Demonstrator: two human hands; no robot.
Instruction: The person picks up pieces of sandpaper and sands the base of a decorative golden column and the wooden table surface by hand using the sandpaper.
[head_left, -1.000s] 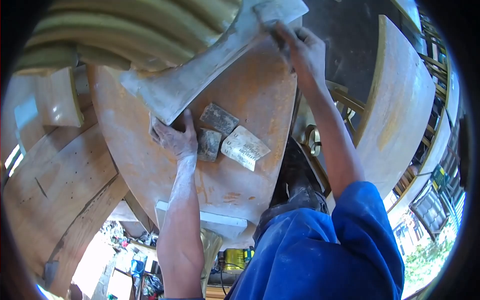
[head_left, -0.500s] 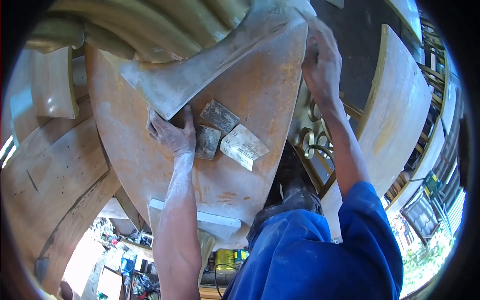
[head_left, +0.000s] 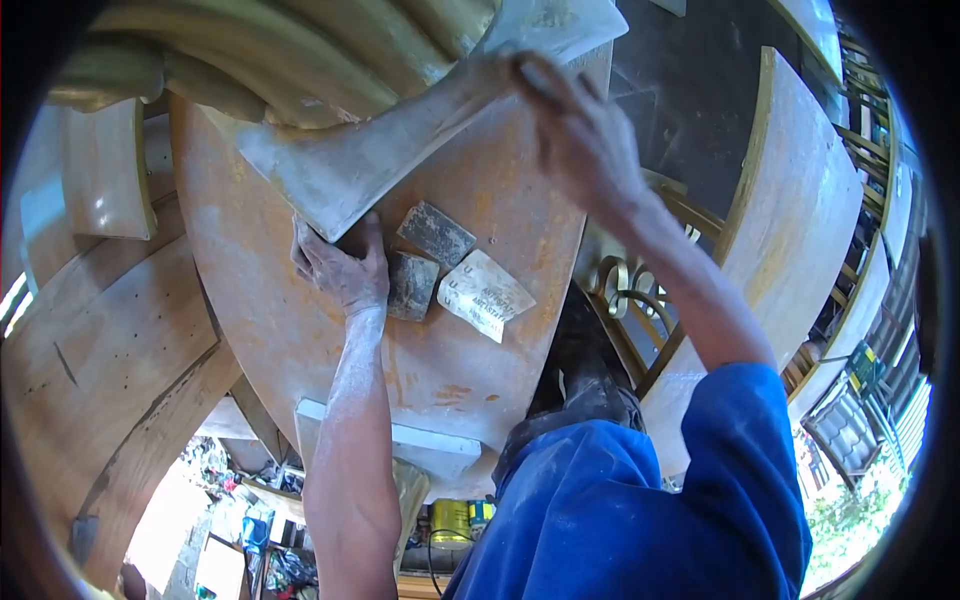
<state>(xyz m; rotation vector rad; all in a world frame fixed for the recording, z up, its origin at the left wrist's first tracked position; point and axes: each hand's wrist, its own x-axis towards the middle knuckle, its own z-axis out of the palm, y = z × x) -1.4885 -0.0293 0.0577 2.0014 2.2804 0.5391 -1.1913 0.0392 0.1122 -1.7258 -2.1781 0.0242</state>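
Observation:
A dusty grey pedestal base (head_left: 345,178) with curved-in sides and pointed corners lies on a worn brown board (head_left: 440,360). At its near corner my left hand (head_left: 345,270) grips, thumb on one side and fingers on the other. My right hand (head_left: 590,150), smeared by motion, is over the base's right-hand arm with its fingers curled; whatever they hold is hidden. Just right of my left hand lie a dark worn sanding block (head_left: 437,233) and another dusty dark block (head_left: 412,286). A torn piece of printed sandpaper (head_left: 487,294), backing up, lies beside them.
A fluted gold-brown column (head_left: 330,55) rises behind the base. Curved wooden panels stand at left (head_left: 110,340) and right (head_left: 800,190). Below the board are a pale slab (head_left: 435,447), a yellow tin (head_left: 450,522) and clutter. Gold scrolled metalwork (head_left: 612,280) shows at right.
My right hand has swept leftward from the base's far right corner along its arm. My left hand keeps its grip on the near corner, shifting barely with the base.

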